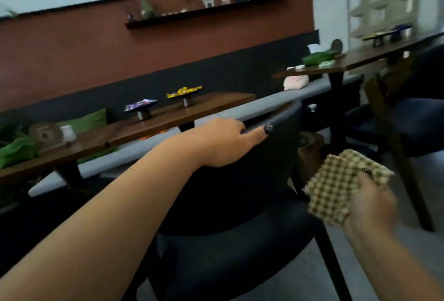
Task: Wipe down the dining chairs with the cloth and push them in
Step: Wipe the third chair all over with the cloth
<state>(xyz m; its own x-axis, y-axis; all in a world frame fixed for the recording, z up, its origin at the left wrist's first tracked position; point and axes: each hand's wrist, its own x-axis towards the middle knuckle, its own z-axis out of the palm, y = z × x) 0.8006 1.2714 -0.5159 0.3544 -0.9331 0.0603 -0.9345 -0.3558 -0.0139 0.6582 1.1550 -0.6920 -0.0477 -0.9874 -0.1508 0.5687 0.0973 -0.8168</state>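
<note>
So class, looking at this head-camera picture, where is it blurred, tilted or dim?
Head view: the whole room leans, tables sloping up to the right; motion blur smears the wall shelf and the far table; the dark chair is dim, with little detail; the left hand and checked cloth read clearest.

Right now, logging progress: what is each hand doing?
Left hand: grips the dark upholstered chair's top edge.
Right hand: holds the brown-and-cream checked cloth.
</note>
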